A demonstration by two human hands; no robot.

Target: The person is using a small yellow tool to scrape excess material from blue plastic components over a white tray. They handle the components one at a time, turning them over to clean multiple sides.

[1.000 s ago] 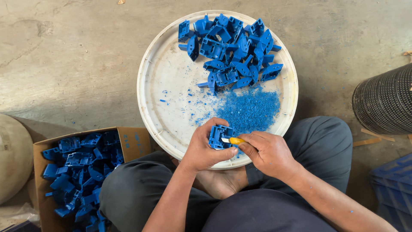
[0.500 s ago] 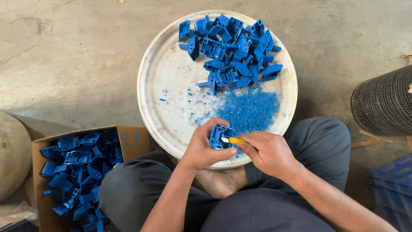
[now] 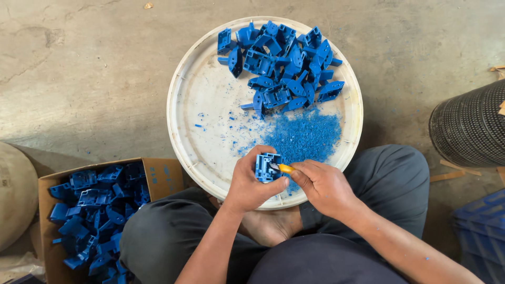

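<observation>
My left hand (image 3: pixel 251 181) grips a small blue plastic part (image 3: pixel 266 166) over the near rim of a round white tray (image 3: pixel 197 105). My right hand (image 3: pixel 323 185) holds a small yellow-handled cutter (image 3: pixel 284 168) with its tip against that part. A heap of several similar blue parts (image 3: pixel 281 66) lies at the far side of the tray. Blue shavings (image 3: pixel 305 137) are spread on the tray just beyond my hands. I sit cross-legged with my bare foot (image 3: pixel 271 223) below the tray.
An open cardboard box (image 3: pixel 163 176) at the lower left holds several blue parts (image 3: pixel 92 208). A black mesh cylinder (image 3: pixel 471 126) stands at the right, a blue crate (image 3: pixel 481 231) at the lower right. A rounded tan object (image 3: pixel 13 194) lies at the left edge. The floor is concrete.
</observation>
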